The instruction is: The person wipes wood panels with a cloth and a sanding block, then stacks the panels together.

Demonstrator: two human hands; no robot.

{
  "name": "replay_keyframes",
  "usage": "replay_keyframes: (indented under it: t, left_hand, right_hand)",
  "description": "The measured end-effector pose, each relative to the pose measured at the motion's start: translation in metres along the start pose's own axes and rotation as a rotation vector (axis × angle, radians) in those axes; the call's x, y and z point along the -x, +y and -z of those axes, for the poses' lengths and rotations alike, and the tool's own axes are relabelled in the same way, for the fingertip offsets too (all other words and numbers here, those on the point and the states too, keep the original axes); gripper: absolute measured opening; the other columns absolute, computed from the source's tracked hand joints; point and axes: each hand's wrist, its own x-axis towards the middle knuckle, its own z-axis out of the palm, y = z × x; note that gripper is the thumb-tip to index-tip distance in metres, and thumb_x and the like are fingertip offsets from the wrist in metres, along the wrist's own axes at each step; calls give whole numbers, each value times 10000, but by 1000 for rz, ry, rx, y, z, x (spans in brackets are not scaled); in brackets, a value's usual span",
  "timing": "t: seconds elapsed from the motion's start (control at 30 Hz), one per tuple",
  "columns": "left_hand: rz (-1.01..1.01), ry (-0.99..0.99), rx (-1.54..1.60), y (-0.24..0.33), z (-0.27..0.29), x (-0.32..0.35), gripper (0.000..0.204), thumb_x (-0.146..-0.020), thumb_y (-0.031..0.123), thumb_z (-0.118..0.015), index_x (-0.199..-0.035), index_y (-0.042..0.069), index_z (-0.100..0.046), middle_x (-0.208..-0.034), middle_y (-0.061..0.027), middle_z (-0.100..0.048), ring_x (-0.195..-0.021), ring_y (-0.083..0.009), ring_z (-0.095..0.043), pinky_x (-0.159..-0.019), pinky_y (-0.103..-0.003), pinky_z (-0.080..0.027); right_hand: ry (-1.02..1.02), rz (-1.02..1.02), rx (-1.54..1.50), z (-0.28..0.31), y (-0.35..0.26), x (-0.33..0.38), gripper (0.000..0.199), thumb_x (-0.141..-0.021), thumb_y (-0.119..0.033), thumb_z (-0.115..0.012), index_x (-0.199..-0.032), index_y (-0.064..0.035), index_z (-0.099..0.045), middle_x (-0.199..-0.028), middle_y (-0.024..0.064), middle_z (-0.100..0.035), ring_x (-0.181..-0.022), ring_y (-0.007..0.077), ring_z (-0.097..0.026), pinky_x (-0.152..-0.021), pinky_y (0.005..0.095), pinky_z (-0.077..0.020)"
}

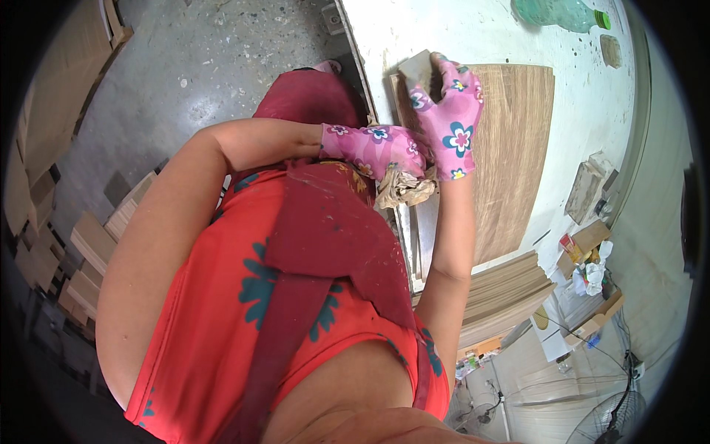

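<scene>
Both my hands wear pink gloves with a flower print. My right hand (452,122) is closed round a flat grey block (418,72), which it holds at the top left corner of a wood-grain board (514,148). Crossing in front of my body, my left hand (381,150) is at the table's edge, close by my right wrist. A crumpled brown wad of cloth or paper (405,187) pokes out from under it, and the hand appears closed on this. Its fingertips are partly hidden behind my right hand. The board lies flat on the white table (451,29).
A green plastic bottle (558,12) lies at the far end of the table, near a small tan block (610,52). More wooden boards (503,296) are stacked at the right. Grey blocks (586,191) sit by the wall. Cardboard and wood pieces (96,244) stand on the floor left.
</scene>
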Motion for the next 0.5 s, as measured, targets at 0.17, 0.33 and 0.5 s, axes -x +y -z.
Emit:
replay_keyframes:
  t: [0.17, 0.33, 0.5]
  left_hand:
    - [5, 12, -60, -2, -9, 4, 359, -717, 145, -638, -1065, 68, -601, -1042, -115, -611, -980, -279, -586, -868, -385, -465]
    - [102, 82, 252, -4, -15, 8, 342, -769, 120, -596, -1099, 34, -572, -1106, -126, -583, -1028, -258, -562, -895, -367, -452]
    - [32, 241, 222, -4, -16, 11, 364, -759, 124, -603, -1113, 43, -576, -1117, -122, -589, -1046, -262, -559, -928, -369, -436]
  right_hand:
    - [-18, 25, 110, -6, -9, 5, 483, -722, -279, -667, -1119, -19, -576, -911, 165, -560, -914, 331, -530, -812, 430, -436]
    - [1, 6, 223, -10, -18, -1, 501, -711, -277, -693, -1139, -44, -579, -952, 168, -575, -937, 332, -534, -834, 422, -438]
    - [-56, -62, 73, -1, -23, 5, 485, -704, -253, -709, -1126, -42, -596, -960, 169, -587, -911, 337, -549, -821, 417, -450]
